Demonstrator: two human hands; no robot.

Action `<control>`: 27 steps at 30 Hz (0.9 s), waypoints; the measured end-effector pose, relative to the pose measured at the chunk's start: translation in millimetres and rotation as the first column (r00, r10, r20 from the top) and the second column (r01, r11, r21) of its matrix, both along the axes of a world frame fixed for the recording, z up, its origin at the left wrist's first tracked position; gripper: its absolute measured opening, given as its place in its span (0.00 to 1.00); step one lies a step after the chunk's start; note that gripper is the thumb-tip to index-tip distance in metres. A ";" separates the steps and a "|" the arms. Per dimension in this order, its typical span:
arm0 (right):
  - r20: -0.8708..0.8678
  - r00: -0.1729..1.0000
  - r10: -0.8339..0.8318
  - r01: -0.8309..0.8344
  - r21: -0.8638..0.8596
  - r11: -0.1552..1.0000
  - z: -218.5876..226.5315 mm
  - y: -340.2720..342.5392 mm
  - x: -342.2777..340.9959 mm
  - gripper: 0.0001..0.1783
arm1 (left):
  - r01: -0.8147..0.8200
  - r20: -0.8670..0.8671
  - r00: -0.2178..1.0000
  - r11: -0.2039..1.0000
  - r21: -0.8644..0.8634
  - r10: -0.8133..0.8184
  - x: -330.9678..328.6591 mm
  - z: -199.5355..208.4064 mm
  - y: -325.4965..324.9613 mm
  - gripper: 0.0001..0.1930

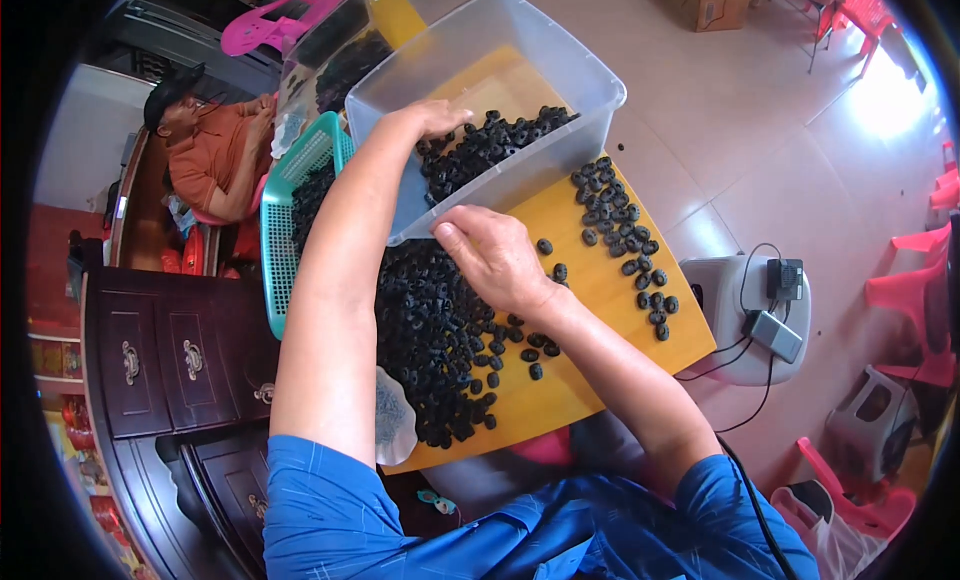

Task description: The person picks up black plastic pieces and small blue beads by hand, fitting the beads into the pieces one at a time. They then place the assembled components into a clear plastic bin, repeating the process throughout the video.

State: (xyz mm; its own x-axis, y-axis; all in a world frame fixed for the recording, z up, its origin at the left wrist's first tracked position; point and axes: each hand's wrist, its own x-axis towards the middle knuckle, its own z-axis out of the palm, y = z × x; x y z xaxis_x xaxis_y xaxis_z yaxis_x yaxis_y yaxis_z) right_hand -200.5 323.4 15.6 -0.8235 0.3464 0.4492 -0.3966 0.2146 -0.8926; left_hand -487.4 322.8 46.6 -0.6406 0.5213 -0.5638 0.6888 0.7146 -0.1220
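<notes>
1. Spreading pale floor tiles [655,145] across the upper right, divided by thin joints; catching a white glare [885,105] near the rim;
2. Lining the left with a dark wooden cabinet [160,315], fitted with ornate metal handles [193,359];
3. Showing a white wall [88,152] beyond, above a red surface [72,245];
4. Scattering reddish-pink plastic seats [925,295] down the right, with a grey stool [872,418] among them;
5. Including a cardboard box [715,8] on the floor, top right.

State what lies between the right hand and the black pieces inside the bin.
In the head view, the bin's near wall stands between the right hand and the black pieces.
</notes>
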 end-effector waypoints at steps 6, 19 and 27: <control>0.008 1.000 -0.003 0.004 -0.038 0.999 -1.7 1.0 -8.7 0.15 | 0.006 -0.065 0.998 1.000 0.022 -0.004 -13.9 -14.6 -1.1 0.44; 0.196 0.974 0.114 0.032 -0.616 0.787 -3.2 -17.4 -29.2 0.32 | -0.027 0.339 0.941 0.999 0.027 0.017 73.6 -3.8 -10.1 0.35; 0.298 0.953 0.053 0.105 -0.490 0.865 21.5 -14.4 -22.9 0.30 | -0.292 0.689 0.724 0.922 0.254 0.039 56.5 -25.2 -39.3 0.31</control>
